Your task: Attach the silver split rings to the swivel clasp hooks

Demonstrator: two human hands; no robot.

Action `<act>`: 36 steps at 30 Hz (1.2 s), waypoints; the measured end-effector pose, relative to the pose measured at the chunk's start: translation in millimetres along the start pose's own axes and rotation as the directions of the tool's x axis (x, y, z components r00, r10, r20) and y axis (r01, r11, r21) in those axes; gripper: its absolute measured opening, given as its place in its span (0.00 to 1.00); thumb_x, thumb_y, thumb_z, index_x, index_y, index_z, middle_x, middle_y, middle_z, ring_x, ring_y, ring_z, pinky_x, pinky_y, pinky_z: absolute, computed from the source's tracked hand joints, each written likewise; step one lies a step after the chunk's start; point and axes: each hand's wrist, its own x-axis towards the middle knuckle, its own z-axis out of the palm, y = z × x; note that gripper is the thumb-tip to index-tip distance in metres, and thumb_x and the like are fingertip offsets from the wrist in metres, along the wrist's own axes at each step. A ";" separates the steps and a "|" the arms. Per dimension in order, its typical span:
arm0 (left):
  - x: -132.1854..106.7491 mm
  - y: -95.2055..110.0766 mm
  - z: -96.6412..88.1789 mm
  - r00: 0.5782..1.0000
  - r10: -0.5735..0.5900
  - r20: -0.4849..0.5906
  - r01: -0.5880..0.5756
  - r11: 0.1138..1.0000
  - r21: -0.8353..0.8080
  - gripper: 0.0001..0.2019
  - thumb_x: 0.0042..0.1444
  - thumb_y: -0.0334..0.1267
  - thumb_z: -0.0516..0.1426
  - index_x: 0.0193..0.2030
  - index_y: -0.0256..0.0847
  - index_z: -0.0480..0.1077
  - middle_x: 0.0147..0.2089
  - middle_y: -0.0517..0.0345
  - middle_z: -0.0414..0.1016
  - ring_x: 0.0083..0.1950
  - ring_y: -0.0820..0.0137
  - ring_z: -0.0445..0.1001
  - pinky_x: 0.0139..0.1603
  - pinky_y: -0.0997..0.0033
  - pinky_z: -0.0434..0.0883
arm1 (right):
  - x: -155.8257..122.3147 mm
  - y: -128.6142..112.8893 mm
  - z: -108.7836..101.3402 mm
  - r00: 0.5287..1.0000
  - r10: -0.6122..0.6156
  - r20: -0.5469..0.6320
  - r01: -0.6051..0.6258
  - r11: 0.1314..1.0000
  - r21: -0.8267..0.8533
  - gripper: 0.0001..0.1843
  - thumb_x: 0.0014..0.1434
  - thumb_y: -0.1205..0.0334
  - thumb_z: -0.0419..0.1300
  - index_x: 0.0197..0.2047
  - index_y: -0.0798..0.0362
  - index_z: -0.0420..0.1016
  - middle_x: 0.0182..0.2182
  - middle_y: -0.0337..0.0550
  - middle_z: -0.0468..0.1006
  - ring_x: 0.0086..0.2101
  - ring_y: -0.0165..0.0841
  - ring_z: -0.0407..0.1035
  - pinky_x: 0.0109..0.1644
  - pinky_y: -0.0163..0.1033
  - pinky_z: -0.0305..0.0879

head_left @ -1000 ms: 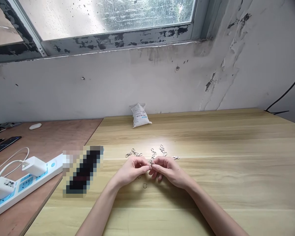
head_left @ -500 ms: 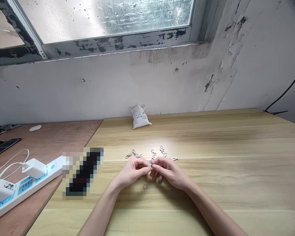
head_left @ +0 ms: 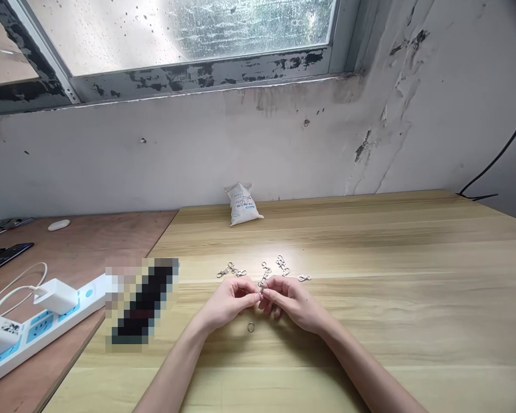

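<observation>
Left hand (head_left: 231, 302) and right hand (head_left: 292, 299) pinch near end of metal clasp chain (head_left: 265, 275), between them over counter (head_left: 387, 287). Probably light, hard-linked, slippery; best held at very end, by fingertips.

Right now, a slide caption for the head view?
Left hand and right hand meet at a metal clasp, other clasps beyond, a loose ring nearer, a packet by the wall.

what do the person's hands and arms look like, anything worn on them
The left hand and right hand are bare, with no gloves or wristbands visible. The left forearm and right forearm are uncovered too; no sleeves show.
</observation>
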 end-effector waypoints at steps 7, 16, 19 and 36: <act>-0.8 -4.5 3.5 0.920 0.330 -0.209 -0.156 0.800 0.579 0.05 0.54 0.32 0.57 0.30 0.42 0.74 0.51 0.52 0.71 0.59 0.58 0.65 0.63 0.48 0.57 | 1.8 3.7 -10.9 0.933 -0.287 -0.217 0.145 0.853 -0.501 0.14 0.63 0.50 0.57 0.36 0.49 0.78 0.35 0.47 0.80 0.36 0.38 0.72 0.39 0.44 0.69; -4.0 -1.4 4.6 0.819 0.555 -0.147 -0.124 0.422 0.898 0.07 0.57 0.31 0.56 0.30 0.42 0.73 0.66 0.54 0.63 0.72 0.55 0.50 0.70 0.35 0.39 | 1.1 13.1 -13.3 0.823 -0.551 -0.138 0.101 0.381 -0.919 0.08 0.61 0.57 0.60 0.37 0.42 0.83 0.62 0.45 0.67 0.64 0.53 0.52 0.60 0.65 0.52; -3.2 -1.0 5.8 0.815 0.566 -0.122 -0.137 0.393 0.909 0.07 0.57 0.31 0.56 0.31 0.42 0.74 0.67 0.54 0.61 0.72 0.55 0.49 0.70 0.34 0.39 | 0.9 12.7 -10.9 0.829 -0.541 -0.140 0.085 0.370 -0.925 0.10 0.62 0.57 0.59 0.37 0.43 0.83 0.63 0.46 0.65 0.65 0.55 0.48 0.61 0.66 0.51; -2.1 -2.7 8.0 0.822 0.557 -0.119 -0.135 0.393 0.910 0.05 0.54 0.31 0.58 0.29 0.42 0.73 0.67 0.55 0.62 0.71 0.54 0.52 0.69 0.32 0.40 | 0.2 12.0 -4.5 0.820 -0.566 -0.082 0.125 0.317 -0.940 0.10 0.63 0.57 0.58 0.39 0.41 0.83 0.61 0.46 0.67 0.65 0.52 0.51 0.61 0.64 0.53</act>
